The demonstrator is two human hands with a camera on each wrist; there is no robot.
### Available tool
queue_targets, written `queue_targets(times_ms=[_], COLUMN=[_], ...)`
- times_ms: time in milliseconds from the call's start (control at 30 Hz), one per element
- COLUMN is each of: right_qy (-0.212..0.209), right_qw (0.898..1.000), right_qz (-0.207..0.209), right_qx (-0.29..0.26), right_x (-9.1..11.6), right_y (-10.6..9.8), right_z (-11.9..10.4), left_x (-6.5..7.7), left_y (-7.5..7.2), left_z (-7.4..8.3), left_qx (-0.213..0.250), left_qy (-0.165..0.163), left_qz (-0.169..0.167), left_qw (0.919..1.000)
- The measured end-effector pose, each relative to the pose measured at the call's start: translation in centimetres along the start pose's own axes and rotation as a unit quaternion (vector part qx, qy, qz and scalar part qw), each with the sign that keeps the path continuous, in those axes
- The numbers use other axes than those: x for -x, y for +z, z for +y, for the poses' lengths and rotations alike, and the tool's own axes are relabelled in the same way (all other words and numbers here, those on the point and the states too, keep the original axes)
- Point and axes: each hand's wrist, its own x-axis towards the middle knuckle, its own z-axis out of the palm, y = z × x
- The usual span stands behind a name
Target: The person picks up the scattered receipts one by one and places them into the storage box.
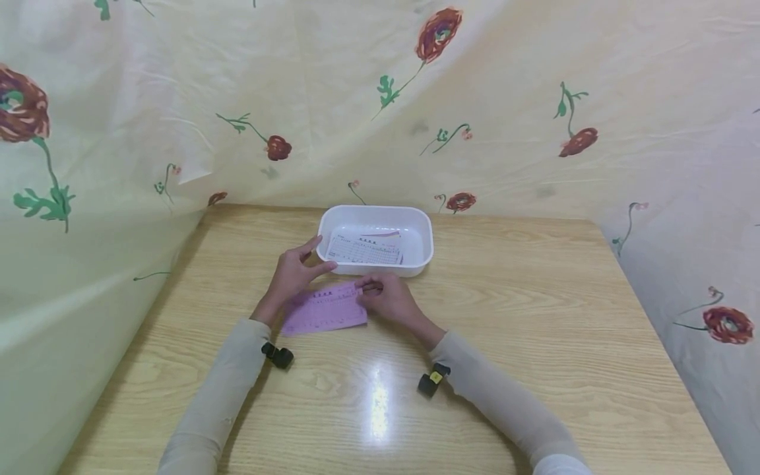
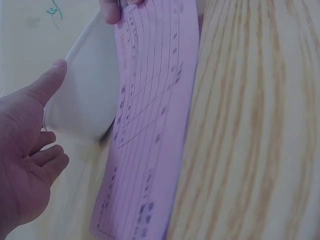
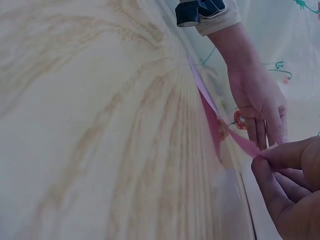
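Note:
A pink printed paper form (image 1: 326,310) is held at its right end by my right hand (image 1: 388,298). In the right wrist view the thumb and fingertips (image 3: 270,160) pinch the paper's corner, and the sheet bends away edge-on. My left hand (image 1: 293,272) holds the left end of a white plastic tub (image 1: 424,244), its thumb at the front rim and a finger at the left side. Inside the tub lies a white printed sheet (image 1: 362,251), with another paper edge behind it. The left wrist view shows the pink form's lined, printed face (image 2: 150,100) in front of the tub.
The tub stands near the back edge of the wood-grain table (image 1: 534,297). A flower-printed cloth (image 1: 332,99) hangs behind and along both sides. Small dark cameras are strapped to the left wrist (image 1: 279,356) and right wrist (image 1: 433,379).

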Motion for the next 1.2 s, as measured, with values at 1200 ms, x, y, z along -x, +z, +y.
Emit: queue_targets(times_ms=[1200], right_qy=[-0.008], right_qw=[0.999], right_qz=[-0.002], right_qx=[0.054], right_x=[1.8], right_y=[-3.7], right_z=[-0.7], left_x=[0.1], left_y=[0.0], left_z=[0.4], left_qx=[-0.003], left_qy=[-0.015], left_qz=[-0.004], left_qw=[0.9999])
